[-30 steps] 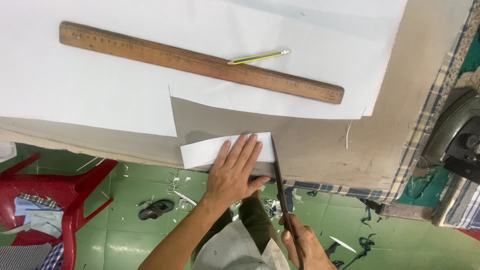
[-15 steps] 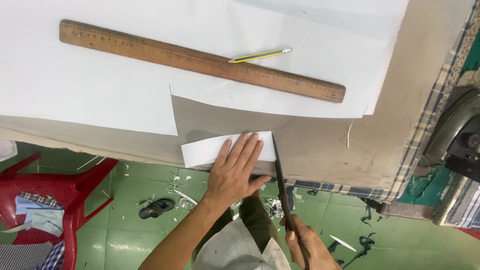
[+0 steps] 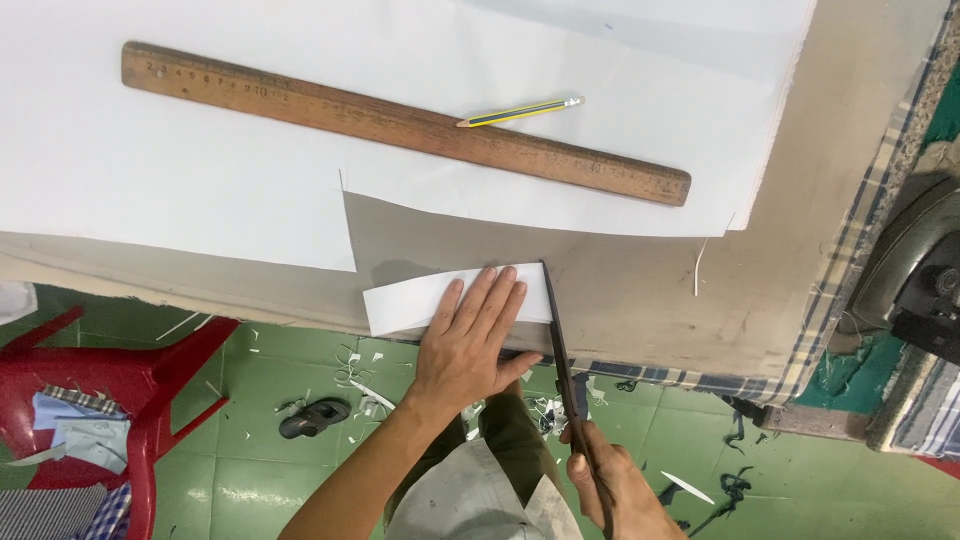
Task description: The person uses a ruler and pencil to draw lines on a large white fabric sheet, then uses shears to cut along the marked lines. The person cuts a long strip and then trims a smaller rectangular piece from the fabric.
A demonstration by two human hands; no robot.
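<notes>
Scarcely moved, left hand point(image 3: 470, 345) fingers spread flat on white paper strip point(image 3: 405, 300); right hand point(image 3: 615, 490) fingers clamped on long dark scissors point(image 3: 560, 345)

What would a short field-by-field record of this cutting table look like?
Left hand: flat on small white paper strip at table edge
Right hand: grips dark long-bladed scissors, blades along the strip's right end
On large white sheet: long brown wooden ruler, yellow pencil partly on it
Floor: red plastic chair, paper scraps
</notes>
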